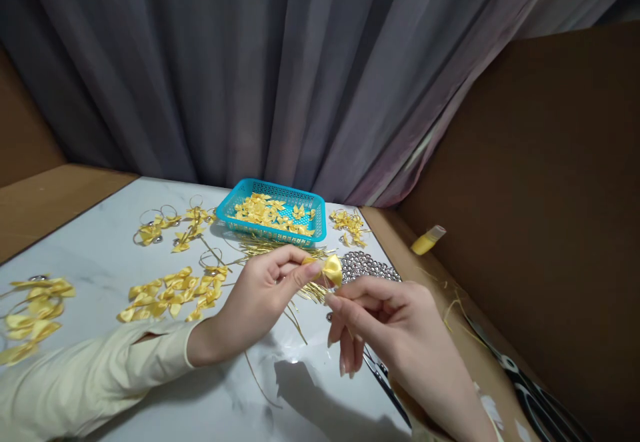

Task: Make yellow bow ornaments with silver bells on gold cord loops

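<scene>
Over the table, my left hand [270, 292] pinches a yellow satin ribbon bow [332, 269] between thumb and fingertips. Just below the bow, the thumb and forefinger of my right hand [385, 315] are pressed together on a thin wire that runs down from it. Most of that wire is hidden by the fingers. Behind both hands lies a spread of thin gold wire ties [280, 247]. Small silver bells [367, 265] are heaped beyond my right hand. To the left of my left hand, several loose yellow bows [173, 293] lie in a group.
A blue plastic basket [323, 219] of bows stands at the back. Bows with wire loops and bells [153, 232] lie left of it, others [350, 227] on its right. Black-handled scissors [530, 389] and a yellow-filled tube [429, 240] are at right, beside a brown panel [540, 155].
</scene>
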{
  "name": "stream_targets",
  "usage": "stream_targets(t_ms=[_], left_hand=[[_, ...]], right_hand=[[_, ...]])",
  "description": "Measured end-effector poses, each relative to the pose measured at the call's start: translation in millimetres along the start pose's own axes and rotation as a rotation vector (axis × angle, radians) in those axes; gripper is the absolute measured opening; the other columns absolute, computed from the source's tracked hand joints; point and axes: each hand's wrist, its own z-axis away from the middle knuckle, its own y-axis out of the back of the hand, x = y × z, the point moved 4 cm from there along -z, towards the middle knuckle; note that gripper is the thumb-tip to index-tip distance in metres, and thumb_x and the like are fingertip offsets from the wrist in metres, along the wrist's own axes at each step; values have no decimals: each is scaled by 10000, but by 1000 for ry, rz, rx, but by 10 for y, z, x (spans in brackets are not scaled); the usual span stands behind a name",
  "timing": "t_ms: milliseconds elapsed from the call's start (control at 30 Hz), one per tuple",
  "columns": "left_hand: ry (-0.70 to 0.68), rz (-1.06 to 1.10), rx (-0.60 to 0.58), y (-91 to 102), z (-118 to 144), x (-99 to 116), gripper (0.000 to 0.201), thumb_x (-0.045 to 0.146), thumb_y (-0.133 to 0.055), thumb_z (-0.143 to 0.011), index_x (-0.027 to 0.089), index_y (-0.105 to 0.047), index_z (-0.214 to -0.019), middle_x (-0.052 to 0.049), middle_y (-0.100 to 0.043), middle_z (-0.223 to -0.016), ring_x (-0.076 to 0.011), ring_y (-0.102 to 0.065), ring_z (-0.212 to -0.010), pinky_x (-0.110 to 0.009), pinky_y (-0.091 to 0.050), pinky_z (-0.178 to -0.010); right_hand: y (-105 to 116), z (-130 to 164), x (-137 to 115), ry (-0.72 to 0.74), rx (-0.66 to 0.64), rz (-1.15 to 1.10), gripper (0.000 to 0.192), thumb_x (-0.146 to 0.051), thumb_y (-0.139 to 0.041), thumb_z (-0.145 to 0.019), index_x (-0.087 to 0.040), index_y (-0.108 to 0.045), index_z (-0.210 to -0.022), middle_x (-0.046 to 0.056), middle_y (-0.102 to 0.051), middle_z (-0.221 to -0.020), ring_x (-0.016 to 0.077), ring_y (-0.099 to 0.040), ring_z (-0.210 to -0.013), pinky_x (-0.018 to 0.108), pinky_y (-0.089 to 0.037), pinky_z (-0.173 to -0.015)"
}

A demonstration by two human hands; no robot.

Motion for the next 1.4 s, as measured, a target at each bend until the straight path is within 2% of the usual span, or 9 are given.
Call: stream_targets(t_ms=[133,267,633,833,1033,1233,1400], left_hand=[[-77,-78,0,3,9,19,158,305,-562,-872,172,-643,-839,-22,-713,-815,-163,-658,-786,-247,-504,-724],[-171,-260,42,25,40,55,155,285,-538,-889,190,-653,-846,-10,-716,-812,-151,-649,-743,-233,-487,-669],[-579,-605,115,2,115,195,126,88,-523,-860,173,-614,-877,-57,-709,-849,-160,-652,-801,-245,-494,-740],[-726,-702,136,-10,158,218,167,47,-505,-846,175,-606,-881,-67,-709,-859,-173,-656,-797,-277,-503,-734],[-914,-719,172,-17,193,188,172,3,-528,-824,129,-596,-918,-81,-694,-861,-161,-646,-789,-270,-500,-703],[-895,-716,130,-52,222,141,164,12,-512,-849,129,-588,-935,-80,-693,-874,-154,-643,-805,-280,-472,-709],[-891,-687,128,-40,215,156,147,31,-497,-874,139,-580,-930,-76,-689,-864,-146,-634,-800,-279,-458,-705]], right_hand=[[-3,-2,-18,-46,14,-108,283,-334,-612,-797,-136,-614,-594,22,-599,-442,92,-545,-338,171,-436,-363],[-19,20,-66,-66,57,-148,284,-332,-627,-784,-137,-610,-578,31,-618,-485,77,-527,-335,168,-419,-360],[-48,32,-80,-70,-7,-220,276,-273,-617,-799,-134,-594,-561,-5,-558,-430,69,-517,-325,157,-394,-361],[-44,25,-42,-68,-18,-238,277,-276,-614,-798,-133,-595,-562,-5,-559,-428,68,-517,-320,151,-384,-350],[-59,-18,11,-29,-54,-268,296,-304,-616,-794,-126,-577,-560,2,-562,-409,78,-510,-287,150,-376,-314],[-53,-56,-3,5,-53,-304,277,-283,-663,-761,-123,-577,-553,-16,-541,-371,64,-492,-272,130,-370,-306],[-49,-60,-12,17,-74,-349,248,-288,-680,-760,-119,-602,-595,-1,-597,-448,70,-522,-294,137,-402,-316]])
